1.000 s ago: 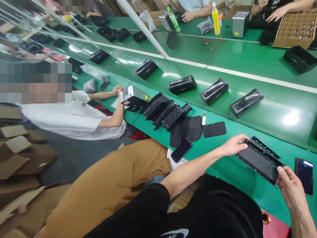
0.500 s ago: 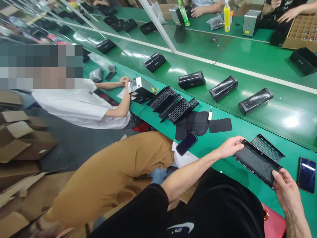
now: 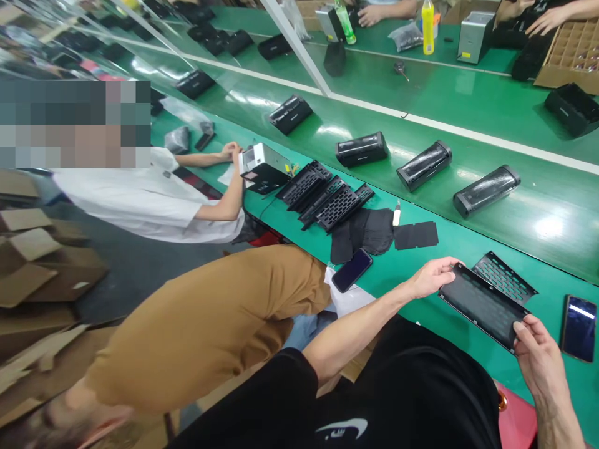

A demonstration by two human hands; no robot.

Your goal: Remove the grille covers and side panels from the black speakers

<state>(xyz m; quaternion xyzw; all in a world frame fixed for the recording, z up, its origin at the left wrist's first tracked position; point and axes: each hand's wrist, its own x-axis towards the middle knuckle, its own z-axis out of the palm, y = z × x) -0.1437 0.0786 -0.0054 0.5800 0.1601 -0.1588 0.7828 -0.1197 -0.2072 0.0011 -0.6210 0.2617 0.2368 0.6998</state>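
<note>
Both of my hands hold a black rectangular speaker grille panel (image 3: pixel 484 305) above the green table, its inner face lined with dark mesh cloth. My left hand (image 3: pixel 433 277) pinches the far left corner between thumb and fingers. Around the right end my right hand (image 3: pixel 538 343) is closed, thumb on the inner face. Just behind the panel lies a second perforated grille (image 3: pixel 505 274), apart from my hands. Farther left are a piece of black mesh cloth (image 3: pixel 415 235), a pile of such cloths (image 3: pixel 374 231) and several stacked black grilles (image 3: pixel 337 202).
A small white-tipped bottle (image 3: pixel 397 214) stands by the cloths. One phone (image 3: pixel 352 270) lies at the table edge, another phone (image 3: pixel 579 327) at right. Several black speakers (image 3: pixel 486 190) sit on the green belt beyond. A co-worker in a white shirt (image 3: pixel 187 199) works at left beside a metal box (image 3: pixel 266 168).
The panel and both hands have shifted very slightly left, with the same grip. A person in brown at my left has leaned lower, head now partly showing at the lower left.
</note>
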